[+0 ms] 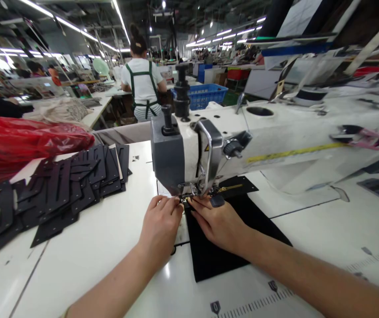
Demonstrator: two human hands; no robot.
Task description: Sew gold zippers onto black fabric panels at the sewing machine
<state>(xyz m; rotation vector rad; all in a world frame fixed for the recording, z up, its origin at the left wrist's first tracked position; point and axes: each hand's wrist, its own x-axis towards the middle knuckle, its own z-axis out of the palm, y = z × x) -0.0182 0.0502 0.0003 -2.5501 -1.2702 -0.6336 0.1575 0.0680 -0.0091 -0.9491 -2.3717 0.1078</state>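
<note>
Black cloth point(205, 260) running toward near edge of desk point(93, 256); my right hand point(224, 223) lying over it, left hand point(161, 221) bunching beside; can't tell either grip.

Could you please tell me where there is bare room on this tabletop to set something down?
The white tabletop lies bare between the pile of dark pieces and the left hand, and right of the black fabric, beyond the right forearm. It is crowded under the sewing machine, where the right hand is too.
</note>
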